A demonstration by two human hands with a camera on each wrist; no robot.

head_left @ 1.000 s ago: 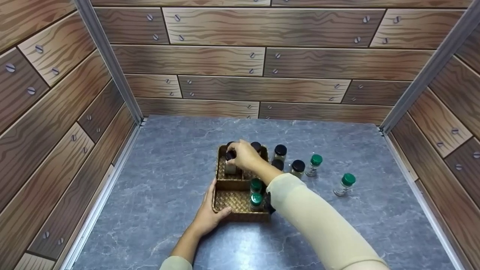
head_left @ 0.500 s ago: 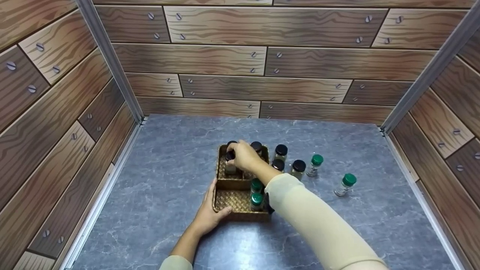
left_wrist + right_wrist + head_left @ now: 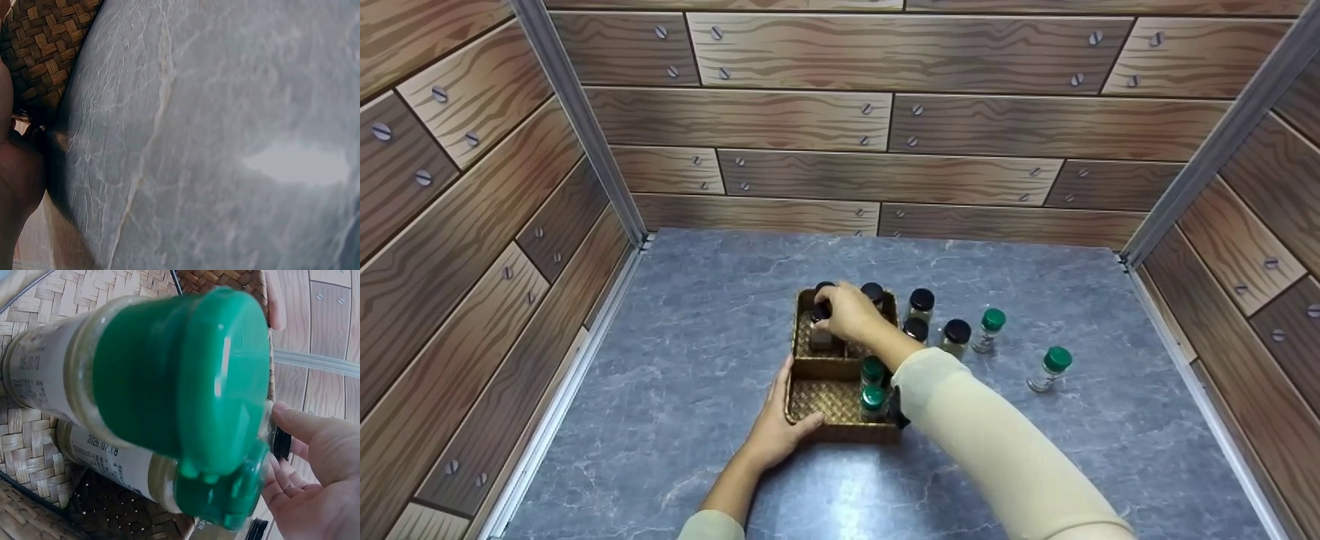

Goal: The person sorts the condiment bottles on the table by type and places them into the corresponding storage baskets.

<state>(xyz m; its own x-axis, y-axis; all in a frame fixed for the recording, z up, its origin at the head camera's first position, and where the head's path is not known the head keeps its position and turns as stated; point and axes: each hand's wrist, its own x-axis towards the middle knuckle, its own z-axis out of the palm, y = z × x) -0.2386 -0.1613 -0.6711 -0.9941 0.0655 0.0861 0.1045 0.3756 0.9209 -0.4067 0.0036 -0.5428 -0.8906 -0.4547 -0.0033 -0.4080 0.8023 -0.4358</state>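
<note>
My right hand (image 3: 851,311) pinches a black-capped spice jar (image 3: 821,337) by its cap, upright in the back left compartment of a woven basket (image 3: 844,433). The black cap (image 3: 282,443) shows between thumb and fingers in the right wrist view. My left hand (image 3: 775,433) holds the basket's front left corner, thumb at the front rim and fingers along the side. Another black cap (image 3: 825,286) shows behind the right hand, and a black-capped jar (image 3: 872,292) stands back right. Two green-capped shakers, one nearer (image 3: 873,401) and one farther (image 3: 872,370), stand in the front compartment's right side.
Right of the basket stand three black-capped jars, one at the back (image 3: 921,304), one beside the sleeve (image 3: 916,330) and one farther right (image 3: 956,336). Beyond them are two green-capped shakers, the nearer (image 3: 988,330) and the farther (image 3: 1048,369). Wood-patterned walls (image 3: 885,176) enclose the grey marbled tabletop (image 3: 697,300).
Very little differs: the right hand stays at the black-capped jar, which sits slightly lower in its compartment. The left hand keeps its hold on the basket corner.
</note>
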